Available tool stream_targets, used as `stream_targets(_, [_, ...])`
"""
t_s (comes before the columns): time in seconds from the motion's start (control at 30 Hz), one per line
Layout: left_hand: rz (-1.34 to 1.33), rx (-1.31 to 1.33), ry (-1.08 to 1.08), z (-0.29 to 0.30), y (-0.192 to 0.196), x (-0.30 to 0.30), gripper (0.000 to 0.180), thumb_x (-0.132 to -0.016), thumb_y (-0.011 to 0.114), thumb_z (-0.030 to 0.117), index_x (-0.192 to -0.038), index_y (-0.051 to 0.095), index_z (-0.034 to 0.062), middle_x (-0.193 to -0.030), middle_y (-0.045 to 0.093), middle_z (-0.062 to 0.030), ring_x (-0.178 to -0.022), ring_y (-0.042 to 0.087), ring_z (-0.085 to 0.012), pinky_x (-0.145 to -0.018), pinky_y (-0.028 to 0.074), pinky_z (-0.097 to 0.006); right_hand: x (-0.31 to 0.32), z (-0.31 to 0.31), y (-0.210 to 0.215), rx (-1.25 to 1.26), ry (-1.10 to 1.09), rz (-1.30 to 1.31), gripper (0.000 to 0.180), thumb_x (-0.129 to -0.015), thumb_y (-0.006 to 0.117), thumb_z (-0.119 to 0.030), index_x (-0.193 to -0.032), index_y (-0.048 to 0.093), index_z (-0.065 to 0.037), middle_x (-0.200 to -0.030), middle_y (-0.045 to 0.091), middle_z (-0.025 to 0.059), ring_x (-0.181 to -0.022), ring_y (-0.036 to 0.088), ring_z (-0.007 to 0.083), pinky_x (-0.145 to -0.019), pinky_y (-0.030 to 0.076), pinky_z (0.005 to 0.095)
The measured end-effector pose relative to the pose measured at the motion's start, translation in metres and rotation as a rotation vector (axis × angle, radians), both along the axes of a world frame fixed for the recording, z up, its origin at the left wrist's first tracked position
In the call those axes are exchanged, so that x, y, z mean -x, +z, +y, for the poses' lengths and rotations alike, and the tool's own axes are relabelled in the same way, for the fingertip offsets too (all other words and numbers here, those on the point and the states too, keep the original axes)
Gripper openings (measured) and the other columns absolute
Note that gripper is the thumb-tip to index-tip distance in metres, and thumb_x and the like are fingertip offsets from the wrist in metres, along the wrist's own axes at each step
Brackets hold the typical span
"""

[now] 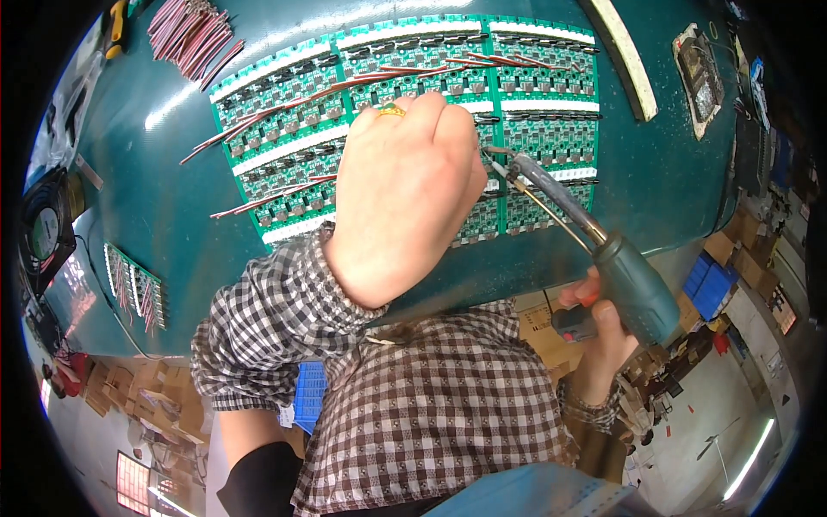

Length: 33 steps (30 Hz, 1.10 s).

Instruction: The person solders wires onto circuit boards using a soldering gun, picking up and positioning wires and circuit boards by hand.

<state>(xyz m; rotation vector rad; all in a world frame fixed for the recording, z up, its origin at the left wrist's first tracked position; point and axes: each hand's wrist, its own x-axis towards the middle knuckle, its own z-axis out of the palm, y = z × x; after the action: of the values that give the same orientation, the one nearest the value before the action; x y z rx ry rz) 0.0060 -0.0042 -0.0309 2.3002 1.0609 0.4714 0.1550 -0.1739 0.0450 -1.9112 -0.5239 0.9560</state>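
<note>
Several green circuit boards point(297, 95) lie side by side in rows on the table, with white strips and small dark parts on them. My left hand point(409, 194), with a gold-coloured ring, is closed over the middle of the boards. Its fingertips are hidden beneath it, so what they pinch does not show. My right hand point(607, 340) grips a soldering gun point(637, 289) with a dark green handle. A thin metal tube runs alongside its barrel, and the tip reaches the boards just right of my left hand. Red, black and white wires point(370, 79) lie across the boards.
A bundle of wires point(191, 34) lies at the far left. Near the left edge of the green table point(189, 276) is a small wired board point(135, 289), beside a black fan point(43, 228). A pale curved strip point(622, 56) and a worn tray point(698, 77) lie right.
</note>
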Motion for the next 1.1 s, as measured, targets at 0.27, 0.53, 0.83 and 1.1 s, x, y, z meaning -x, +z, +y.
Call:
stream_targets(0.27, [0.016, 0.008, -0.004, 0.0003, 0.0001, -0.0003, 0.014, -0.067, 0.063, 0.006, -0.075, 0.052, 0.0065, -0.071, 0.052, -0.007, -0.069, 0.052, -0.0264, -0.061, 0.038, -0.036, -0.0011, 0.001, 0.0003, -0.001, 0.031, 0.002, 0.047, -0.076, 0.066, -0.031, -0.103, 0.054, 0.006, -0.073, 0.056, 0.0075, -0.065, 0.059, 0.0206, -0.06, 0.051, 0.031])
stream_targets(0.53, [0.006, -0.001, -0.005, 0.001, 0.0008, 0.0004, 0.014, -0.067, 0.063, 0.006, -0.075, 0.052, 0.0062, -0.071, 0.053, -0.0072, -0.07, 0.052, -0.0265, -0.062, 0.038, -0.037, -0.0002, 0.0001, -0.0015, -0.008, 0.034, -0.013, 0.045, -0.076, 0.066, -0.03, -0.101, 0.054, 0.006, -0.072, 0.056, 0.0072, -0.064, 0.06, 0.0204, -0.059, 0.051, 0.0313])
stream_targets(0.83, [-0.005, -0.001, -0.003, 0.001, 0.0008, 0.0006, 0.015, -0.067, 0.063, 0.006, -0.075, 0.051, 0.0065, -0.071, 0.052, -0.007, -0.071, 0.052, -0.0262, -0.063, 0.039, -0.036, 0.0025, -0.0005, 0.0022, 0.014, -0.027, -0.047, 0.041, -0.075, 0.063, -0.025, -0.1, 0.055, 0.007, -0.072, 0.057, 0.0083, -0.064, 0.059, 0.0208, -0.06, 0.051, 0.0324])
stream_targets(1.1, [-0.009, -0.016, -0.001, 0.0007, 0.0007, 0.0002, 0.014, -0.067, 0.063, 0.006, -0.076, 0.052, 0.0063, -0.072, 0.053, -0.0073, -0.07, 0.052, -0.0265, -0.063, 0.039, -0.036, 0.0023, -0.0038, 0.0006, -0.009, -0.024, -0.066, 0.045, -0.075, 0.064, -0.027, -0.103, 0.054, 0.007, -0.073, 0.056, 0.0081, -0.063, 0.059, 0.0212, -0.058, 0.051, 0.0328])
